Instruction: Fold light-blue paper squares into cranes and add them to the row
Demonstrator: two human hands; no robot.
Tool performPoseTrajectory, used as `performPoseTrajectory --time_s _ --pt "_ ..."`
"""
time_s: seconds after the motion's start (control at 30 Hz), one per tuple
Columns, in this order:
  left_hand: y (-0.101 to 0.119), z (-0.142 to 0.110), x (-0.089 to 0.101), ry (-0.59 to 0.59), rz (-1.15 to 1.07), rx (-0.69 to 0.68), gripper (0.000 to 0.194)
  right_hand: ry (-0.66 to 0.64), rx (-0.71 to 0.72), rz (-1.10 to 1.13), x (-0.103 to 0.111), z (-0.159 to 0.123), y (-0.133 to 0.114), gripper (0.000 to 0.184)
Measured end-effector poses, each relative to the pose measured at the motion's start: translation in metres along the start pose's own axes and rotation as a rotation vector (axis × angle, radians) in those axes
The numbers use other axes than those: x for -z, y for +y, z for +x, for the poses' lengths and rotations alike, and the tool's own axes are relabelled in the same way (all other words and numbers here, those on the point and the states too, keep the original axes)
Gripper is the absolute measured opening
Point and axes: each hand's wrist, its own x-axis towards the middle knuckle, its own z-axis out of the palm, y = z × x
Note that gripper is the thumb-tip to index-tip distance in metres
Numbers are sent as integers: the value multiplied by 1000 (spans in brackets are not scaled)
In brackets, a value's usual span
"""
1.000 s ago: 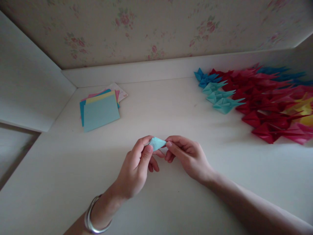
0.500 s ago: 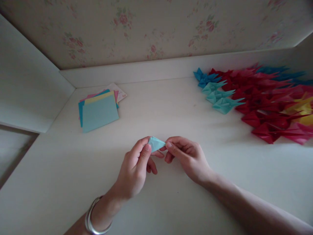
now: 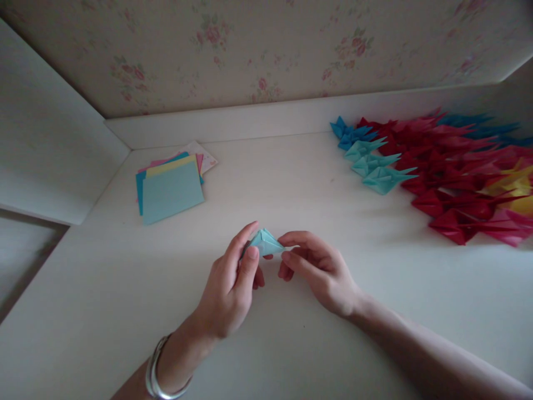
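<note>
A small piece of light-teal folded origami paper (image 3: 265,243) is held above the white table, its layers partly spread and its narrow point toward the right. My left hand (image 3: 233,283) grips its wide end between thumb and fingers; a silver bangle circles that wrist. At the narrow tip, my right hand (image 3: 318,269) has its thumb and index finger on either side, slightly parted around the point. Whether the right fingertips press on the tip is hard to make out.
Left of centre lies a stack of coloured paper sheets (image 3: 172,191), light teal on top. Several teal folded paper figures (image 3: 383,179) line up at the right, beside blue figures (image 3: 352,135) and many red ones (image 3: 456,222). Behind stands a floral wall (image 3: 233,61).
The folded paper has turned slightly and its layers have spread, showing an inner fold. My left index finger has lifted, and my right thumb and index finger have parted a little at the tip.
</note>
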Motion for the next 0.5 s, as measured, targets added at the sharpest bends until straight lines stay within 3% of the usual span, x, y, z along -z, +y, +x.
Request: performPoseTrajectory --time_s 0.2,0.3,0.5 --pt "-1 -1 1 -25 -86 -1 28 -33 14 28 4 -1 1 20" --pt "0 1 1 -63 -26 -38 20 -60 56 51 4 0 1 20" --pt "-6 5 0 -16 287 -330 10 -53 167 -80 -1 5 3 13"
